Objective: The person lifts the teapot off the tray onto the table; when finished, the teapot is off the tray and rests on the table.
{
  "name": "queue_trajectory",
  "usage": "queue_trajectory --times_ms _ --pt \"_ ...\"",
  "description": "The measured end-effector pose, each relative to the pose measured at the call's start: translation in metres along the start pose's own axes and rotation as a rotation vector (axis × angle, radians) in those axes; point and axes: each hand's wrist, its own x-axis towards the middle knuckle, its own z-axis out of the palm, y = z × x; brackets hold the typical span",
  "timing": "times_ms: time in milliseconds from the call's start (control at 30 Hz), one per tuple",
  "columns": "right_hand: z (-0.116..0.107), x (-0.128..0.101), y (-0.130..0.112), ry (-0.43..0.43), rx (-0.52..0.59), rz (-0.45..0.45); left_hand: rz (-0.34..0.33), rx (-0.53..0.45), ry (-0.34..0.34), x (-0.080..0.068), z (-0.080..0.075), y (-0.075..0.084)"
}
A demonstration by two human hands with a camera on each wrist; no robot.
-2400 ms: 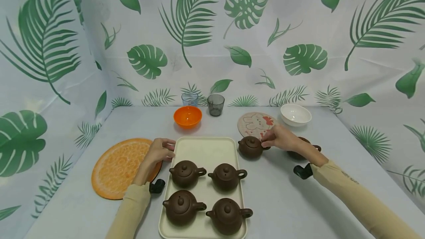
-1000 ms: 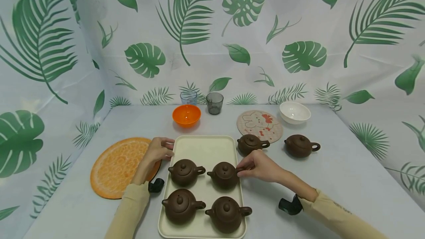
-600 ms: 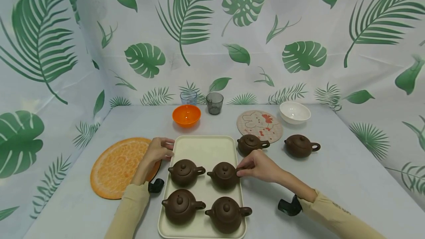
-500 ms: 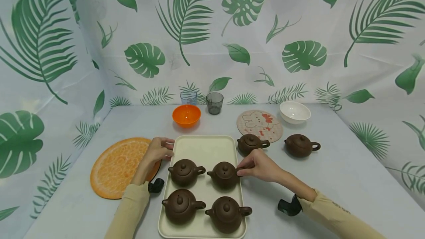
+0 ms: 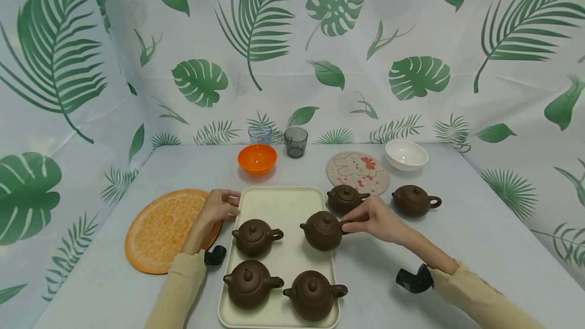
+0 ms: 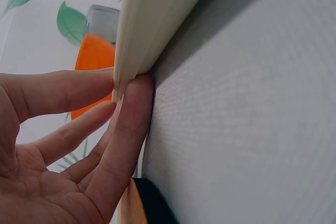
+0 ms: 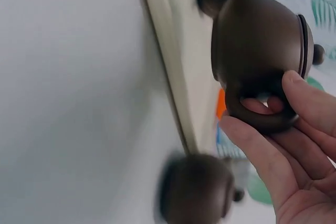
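In the head view, my right hand (image 5: 377,220) pinches the handle of a dark brown clay teapot (image 5: 322,230). The teapot is raised over the right edge of the cream tray (image 5: 281,202), its spout to the left; the right wrist view shows thumb and fingers at the handle loop. My left hand (image 5: 219,209) holds the tray's left rim with its fingertips, thumb at the lip and a finger low against the outer wall. Three similar teapots stand upright on the tray: one back left (image 5: 253,237), one front left (image 5: 249,286), one front right (image 5: 311,296).
Two more brown teapots, a nearer-tray one (image 5: 343,199) and a right one (image 5: 411,201), stand on the table. Behind are a rabbit mat (image 5: 347,164), white bowl (image 5: 405,155), orange bowl (image 5: 257,160), grey glass (image 5: 296,142) and blue glass (image 5: 259,135). An orange-slice mat (image 5: 157,232) lies left.
From a teapot beyond the tray, my right hand came to the back-right teapot's handle. It has now lifted that teapot, moving it right and slightly away. My left hand stays at the rim.
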Motion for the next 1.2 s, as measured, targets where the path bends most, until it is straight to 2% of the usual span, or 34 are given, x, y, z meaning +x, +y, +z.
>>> queue_trajectory --times_ms 233,400,600,900,1200 --pt "-0.037 -0.027 0.002 0.053 -0.063 -0.026 0.007 -0.006 -0.008 0.001 -0.001 -0.001" --pt "-0.058 -0.05 0.009 0.038 -0.045 -0.013 0.013 -0.006 -0.009 0.0 -0.001 0.0" --pt "-0.08 -0.079 0.024 0.048 -0.078 0.004 0.029 -0.022 -0.018 0.0 -0.001 -0.001" --pt "-0.101 -0.111 0.051 0.056 -0.098 0.08 0.048 -0.004 -0.004 -0.001 -0.001 -0.002" --pt "-0.11 -0.127 0.069 0.054 -0.134 0.152 0.049 0.0 -0.007 -0.001 0.0 -0.001"
